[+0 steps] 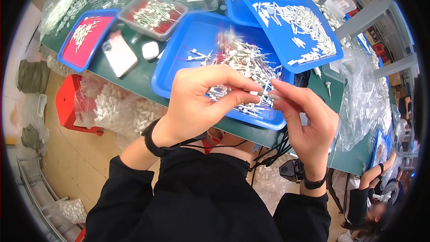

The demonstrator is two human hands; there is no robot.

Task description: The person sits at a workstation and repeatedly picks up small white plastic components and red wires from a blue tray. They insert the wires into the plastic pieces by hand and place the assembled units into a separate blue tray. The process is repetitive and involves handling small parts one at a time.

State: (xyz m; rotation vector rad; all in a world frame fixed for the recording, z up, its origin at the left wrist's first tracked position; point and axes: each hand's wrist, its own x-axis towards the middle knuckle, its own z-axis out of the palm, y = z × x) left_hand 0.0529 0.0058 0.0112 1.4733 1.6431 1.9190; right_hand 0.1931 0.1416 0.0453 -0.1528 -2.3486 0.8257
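Observation:
My left hand pinches one end of a small white tube-like piece between thumb and fingers. My right hand pinches its other end, so the fingertips nearly meet. Both hands are above the near part of a large blue tray. In that tray lies a loose heap of thin white and greenish stick-like parts, some with red strands. A pale blur sits over the back of the heap. The fingers partly hide the held piece, and its exact kind cannot be made out.
A second blue tray of short white tubes overlaps the big one at right. Leftward are an earbud-like white case, a phone, a clear tub and a pink-lined tray. Black cables hang at the table edge. Another person sits at far right.

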